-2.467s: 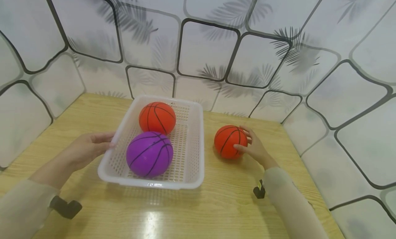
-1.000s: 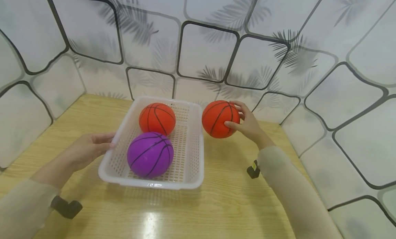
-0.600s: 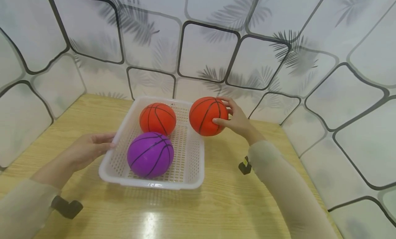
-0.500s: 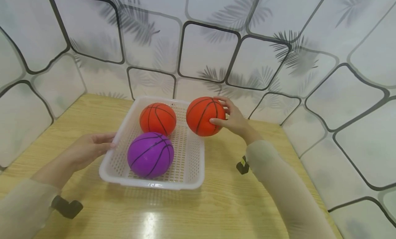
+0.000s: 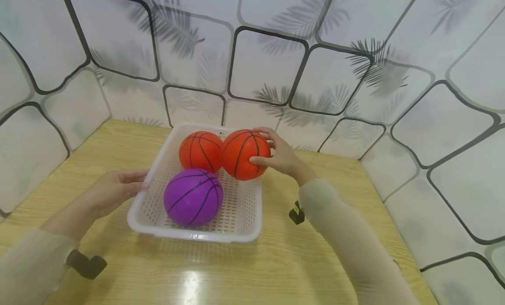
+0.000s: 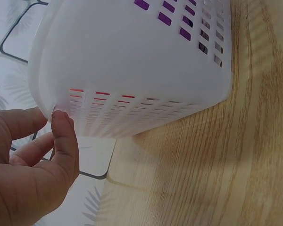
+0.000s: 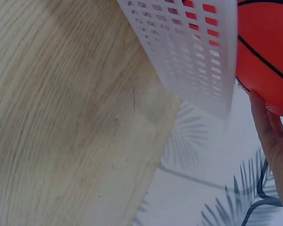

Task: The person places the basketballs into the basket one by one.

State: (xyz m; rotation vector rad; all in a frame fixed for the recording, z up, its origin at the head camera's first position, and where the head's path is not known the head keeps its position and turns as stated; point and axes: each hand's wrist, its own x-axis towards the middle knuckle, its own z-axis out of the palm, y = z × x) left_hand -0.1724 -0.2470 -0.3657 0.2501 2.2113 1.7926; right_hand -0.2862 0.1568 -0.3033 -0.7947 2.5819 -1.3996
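Observation:
My left hand pinches the left rim of a white perforated plastic basket; in the left wrist view the thumb and fingers meet at that rim. Inside the basket sit a purple ball with black basketball lines and, behind it, an orange-red toy basketball. My right hand grips a second orange-red toy basketball from its right side, over the basket's back right part. Seen from the head, this ball adjoins the other orange-red one. In the right wrist view the held ball is above the basket rim.
The basket stands on a light wood-grain table. Walls with a stone-and-leaf pattern rise behind and at both sides. A black wrist device is on the left sleeve, another black device at the right.
My right hand has lifted the orange-red toy basketball off the table, carried it left across the basket's right rim and lowered it slightly. The left hand and basket stay in place.

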